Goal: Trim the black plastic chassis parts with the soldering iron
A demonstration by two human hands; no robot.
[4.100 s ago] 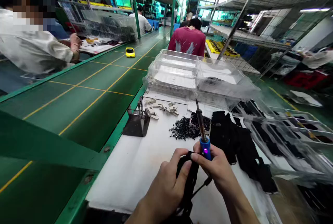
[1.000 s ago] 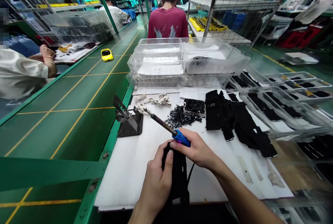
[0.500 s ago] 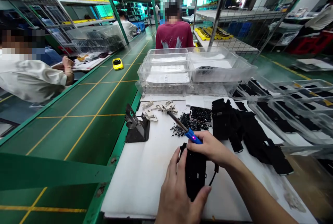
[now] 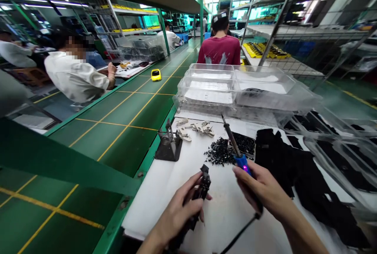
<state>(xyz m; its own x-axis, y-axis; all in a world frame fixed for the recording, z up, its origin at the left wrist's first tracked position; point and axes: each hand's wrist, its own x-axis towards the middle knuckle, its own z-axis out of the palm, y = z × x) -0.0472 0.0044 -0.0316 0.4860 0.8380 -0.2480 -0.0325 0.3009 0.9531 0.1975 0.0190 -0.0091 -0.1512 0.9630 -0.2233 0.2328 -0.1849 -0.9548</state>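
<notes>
My left hand (image 4: 176, 212) is closed around a black plastic housing (image 4: 204, 183), which is tipped up on its narrow edge above the white worktop (image 4: 159, 191). A soldering iron (image 4: 242, 163) with a blue handle and a lit pink light is gripped in my right hand (image 4: 263, 187). Its bare tip points up and away, apart from the housing. Beyond the iron lies a pile of small black pointed pieces (image 4: 218, 152), beside a shallow container (image 4: 250, 155) of similar pieces. Much of the housing is hidden by my left fingers.
A metal iron stand (image 4: 169, 150) sits at the worktop's left edge, near off-white plastic parts (image 4: 203, 128). Black housings (image 4: 277, 155) lie at right, with clear trays (image 4: 206, 98) behind. Left runs a green conveyor (image 4: 129, 128) carrying a yellow device (image 4: 156, 74). Co-workers sit nearby.
The housing has been turned from lying flat to standing on edge, and my left hand now wraps round it. My right hand has moved away from it, the iron pointing more upward. The view has shifted left.
</notes>
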